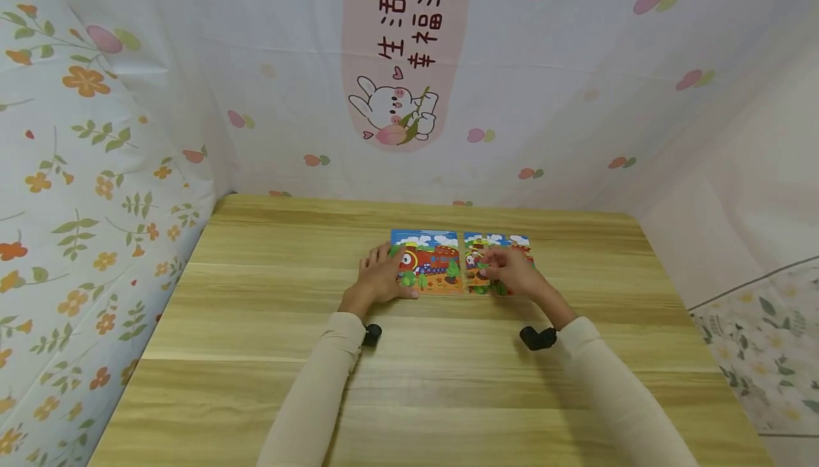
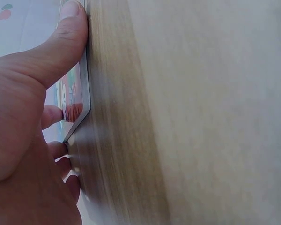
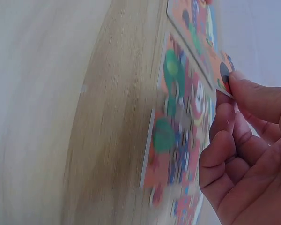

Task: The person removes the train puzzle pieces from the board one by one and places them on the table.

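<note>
A picture board (image 1: 435, 261) showing a red cartoon train lies on the table. My left hand (image 1: 379, 278) rests at its left side, fingers spread, the thumb (image 2: 70, 28) on its front edge and the other fingers around the near left corner. Right beside the board lie several jigsaw puzzle pieces (image 1: 476, 288) with the same kind of train print, some spaced apart. Over these my right hand (image 1: 515, 271) pinches one puzzle piece (image 3: 221, 75) between thumb and fingers, raised above the others. Part of the pieces is hidden under that hand.
Both things lie toward the back of the wooden table (image 1: 448, 389). A white printed curtain (image 1: 288, 76) hangs behind the table's far edge, and a flowered cloth (image 1: 96, 239) hangs at the left. Each wrist wears a small black camera (image 1: 539, 338).
</note>
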Demonstrator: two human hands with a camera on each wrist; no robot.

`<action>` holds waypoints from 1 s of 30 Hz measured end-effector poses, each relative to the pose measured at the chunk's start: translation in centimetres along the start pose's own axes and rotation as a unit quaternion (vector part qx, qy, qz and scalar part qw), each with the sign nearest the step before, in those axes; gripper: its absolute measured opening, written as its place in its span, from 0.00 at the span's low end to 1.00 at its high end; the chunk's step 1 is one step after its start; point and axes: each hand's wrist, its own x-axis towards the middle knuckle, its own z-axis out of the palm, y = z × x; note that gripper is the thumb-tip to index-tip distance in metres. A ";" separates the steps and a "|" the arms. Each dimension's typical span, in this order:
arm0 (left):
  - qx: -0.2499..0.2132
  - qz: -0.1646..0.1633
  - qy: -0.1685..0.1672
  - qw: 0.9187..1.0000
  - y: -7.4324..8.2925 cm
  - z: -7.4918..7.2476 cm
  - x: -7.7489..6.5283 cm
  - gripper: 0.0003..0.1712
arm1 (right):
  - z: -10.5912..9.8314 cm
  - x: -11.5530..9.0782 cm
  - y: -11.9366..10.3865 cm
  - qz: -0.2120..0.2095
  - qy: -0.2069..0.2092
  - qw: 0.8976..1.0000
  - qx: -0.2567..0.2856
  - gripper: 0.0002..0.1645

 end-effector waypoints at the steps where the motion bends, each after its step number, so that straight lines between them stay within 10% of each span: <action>1: 0.000 0.000 0.000 1.000 0.0 0.0 0.0 0.60 | -0.2 -0.2 0.2 0.003 0.003 1.000 -0.004 0.08; 30: 0.005 0.004 0.001 1.000 0.0 0.1 0.2 0.61 | -5.4 -3.8 6.8 0.065 0.043 0.997 -0.003 0.15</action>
